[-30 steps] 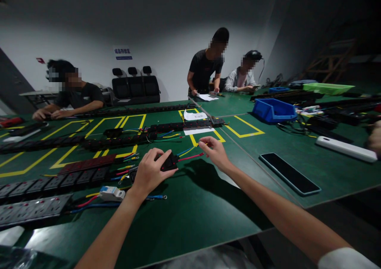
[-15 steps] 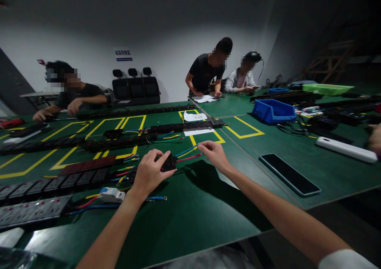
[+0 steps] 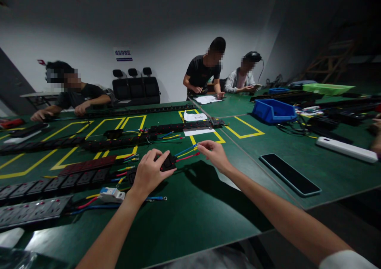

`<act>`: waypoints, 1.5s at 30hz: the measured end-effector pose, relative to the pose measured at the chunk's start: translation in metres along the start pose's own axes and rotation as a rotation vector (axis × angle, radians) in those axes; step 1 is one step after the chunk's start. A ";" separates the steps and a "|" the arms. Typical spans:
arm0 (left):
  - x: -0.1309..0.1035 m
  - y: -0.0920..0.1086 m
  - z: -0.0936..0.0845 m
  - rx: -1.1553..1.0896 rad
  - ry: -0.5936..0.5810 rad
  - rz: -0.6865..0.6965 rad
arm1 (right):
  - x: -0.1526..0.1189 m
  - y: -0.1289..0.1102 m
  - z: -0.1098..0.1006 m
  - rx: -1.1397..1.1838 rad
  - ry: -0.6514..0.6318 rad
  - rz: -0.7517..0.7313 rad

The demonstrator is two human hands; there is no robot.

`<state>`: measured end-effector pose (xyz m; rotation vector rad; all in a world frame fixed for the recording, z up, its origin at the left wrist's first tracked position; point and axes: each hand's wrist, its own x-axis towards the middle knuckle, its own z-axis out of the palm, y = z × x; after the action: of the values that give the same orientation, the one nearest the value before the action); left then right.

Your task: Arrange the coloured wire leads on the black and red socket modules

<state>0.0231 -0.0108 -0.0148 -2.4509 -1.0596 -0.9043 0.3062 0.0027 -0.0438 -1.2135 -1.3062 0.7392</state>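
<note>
Above the green table, my left hand grips a black socket module between thumb and fingers. Blue, yellow and red wires run out of its right side. My right hand pinches the end of the blue wire between thumb and fingertips. The red wire ends free, just below those fingertips. Close to my left wrist lies a white-and-blue circuit breaker with wires attached. Black socket strips lie left of my left forearm.
A phone lies right of my right forearm, with a white bar-shaped case beyond it. A blue bin and a green tray stand at the back right. Several co-workers are around the table; a dark red strip lies at left.
My hands and the socket module stay nearly still. Across the table, the standing co-worker has shifted slightly left, and the seated co-worker at left has moved a hand a little.
</note>
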 end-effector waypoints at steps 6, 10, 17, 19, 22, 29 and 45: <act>0.000 0.002 0.000 -0.007 0.012 0.000 | -0.002 -0.006 0.001 0.098 0.001 0.052; 0.000 0.001 0.000 0.008 0.004 -0.008 | -0.005 -0.011 0.000 0.052 0.015 -0.029; 0.000 0.001 0.000 0.015 -0.004 -0.020 | -0.006 -0.015 -0.001 -0.097 0.043 -0.172; 0.000 0.001 0.000 0.011 -0.009 -0.031 | -0.007 -0.015 -0.001 -0.100 0.036 -0.186; 0.000 0.001 0.000 0.006 -0.011 -0.046 | -0.009 -0.016 0.000 -0.086 0.016 -0.198; 0.000 0.000 0.000 -0.011 -0.004 0.011 | -0.006 -0.015 -0.002 -0.101 0.031 -0.195; 0.000 0.000 0.001 0.018 0.007 0.034 | 0.000 -0.001 -0.001 -0.028 0.024 -0.004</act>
<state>0.0233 -0.0100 -0.0157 -2.4419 -1.0161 -0.8883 0.3068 0.0027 -0.0426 -1.2381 -1.3025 0.7043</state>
